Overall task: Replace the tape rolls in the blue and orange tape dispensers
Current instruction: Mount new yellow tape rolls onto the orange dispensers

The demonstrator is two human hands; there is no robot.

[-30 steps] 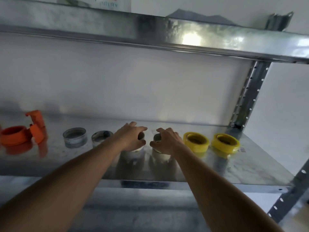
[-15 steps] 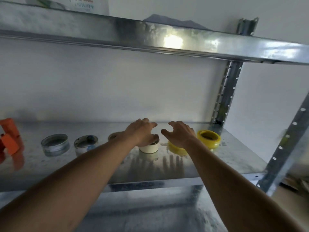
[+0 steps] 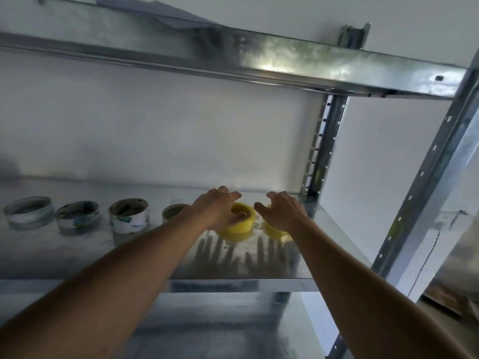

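Two yellow tape rolls lie flat at the right end of a metal shelf point(image 3: 259, 270). My left hand point(image 3: 216, 209) reaches over the nearer yellow roll point(image 3: 237, 230), its thumb dipping at the core and its fingers spread past the far rim. My right hand point(image 3: 283, 212) hovers with spread fingers over the second yellow roll point(image 3: 276, 233), hiding most of it. Whether either hand presses on its roll I cannot tell. Neither the blue nor the orange dispenser is in view.
Several other rolls stand in a row to the left: a clear roll point(image 3: 28, 212), another clear roll point(image 3: 77, 217), a white-labelled roll point(image 3: 128, 216) and a brownish roll point(image 3: 173, 211) partly behind my left forearm. An upper shelf point(image 3: 285, 63) hangs overhead. Perforated uprights point(image 3: 321, 146) close the right side.
Both hands have moved right along the row, from the pale rolls onto the two yellow rolls. The view has swung right too, so the orange dispenser has dropped out at the left.
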